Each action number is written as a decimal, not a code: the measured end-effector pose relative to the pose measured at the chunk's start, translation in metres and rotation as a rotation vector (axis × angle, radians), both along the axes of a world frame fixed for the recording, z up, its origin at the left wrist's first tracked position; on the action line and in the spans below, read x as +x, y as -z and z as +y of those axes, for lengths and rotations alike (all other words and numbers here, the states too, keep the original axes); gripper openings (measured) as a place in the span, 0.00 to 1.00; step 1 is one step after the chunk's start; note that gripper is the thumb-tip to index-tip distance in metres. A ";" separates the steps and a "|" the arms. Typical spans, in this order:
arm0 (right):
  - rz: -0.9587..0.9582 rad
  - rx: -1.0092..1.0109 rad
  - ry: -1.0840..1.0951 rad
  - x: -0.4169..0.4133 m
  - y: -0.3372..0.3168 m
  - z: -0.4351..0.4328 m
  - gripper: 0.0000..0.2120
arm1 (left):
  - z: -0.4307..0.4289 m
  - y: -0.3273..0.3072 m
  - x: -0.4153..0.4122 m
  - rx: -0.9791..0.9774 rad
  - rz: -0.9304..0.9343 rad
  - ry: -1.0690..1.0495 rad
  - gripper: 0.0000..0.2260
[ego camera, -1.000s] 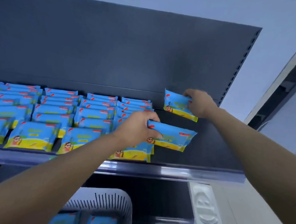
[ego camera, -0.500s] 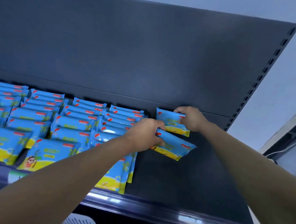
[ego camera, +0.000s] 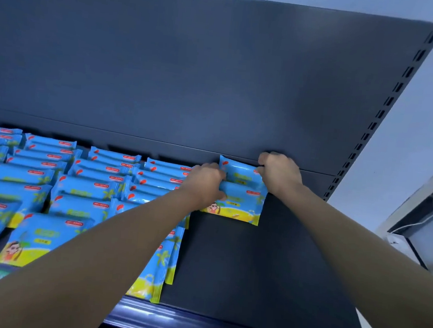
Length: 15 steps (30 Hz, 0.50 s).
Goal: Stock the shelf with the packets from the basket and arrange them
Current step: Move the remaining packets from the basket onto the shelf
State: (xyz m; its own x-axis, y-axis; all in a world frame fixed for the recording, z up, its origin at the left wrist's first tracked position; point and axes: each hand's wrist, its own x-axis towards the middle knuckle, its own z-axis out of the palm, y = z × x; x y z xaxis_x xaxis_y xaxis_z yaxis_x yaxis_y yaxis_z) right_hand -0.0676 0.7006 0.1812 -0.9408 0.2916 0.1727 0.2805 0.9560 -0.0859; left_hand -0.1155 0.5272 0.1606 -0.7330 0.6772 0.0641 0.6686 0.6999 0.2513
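Blue-and-yellow packets fill a dark grey shelf [ego camera: 265, 274] as a person reaches in with both bare arms. The left grip [ego camera: 205, 182] is curled closed on the left edge of the front packet [ego camera: 240, 205], thumb pressed on its face. The right grip [ego camera: 279, 174] is clamped on the upper right corner of the rear packet [ego camera: 239, 172]. Both packets sit between the two grips. The rear packet stands just behind the front packet, close to the back panel [ego camera: 192, 69], and the front one overlaps its lower half. The left fingertips may also be touching the rear packet's left edge, though the hand hides that spot.

To the left of the left grip, the stocked rows of packets [ego camera: 83, 185] lie overlapping, running from the back panel toward the front rail [ego camera: 194, 325]. The nearest row passes under the left forearm. Below the held packets, on the near side of both grips, the shelf surface is bare dark metal. To the right of the right grip, a slotted upright [ego camera: 390, 101] borders the back panel.
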 end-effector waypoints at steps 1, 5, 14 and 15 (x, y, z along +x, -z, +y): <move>0.026 -0.027 -0.003 0.002 0.000 0.001 0.07 | 0.005 0.001 -0.004 -0.016 0.010 -0.001 0.20; 0.104 -0.058 -0.029 0.012 0.000 0.001 0.10 | 0.020 0.004 -0.015 -0.059 0.058 -0.005 0.20; 0.225 0.041 -0.096 0.029 -0.002 -0.022 0.18 | 0.018 0.009 -0.006 0.025 0.270 -0.027 0.19; 0.262 0.051 -0.112 0.031 -0.003 -0.028 0.18 | 0.011 0.004 -0.003 0.080 0.279 -0.026 0.19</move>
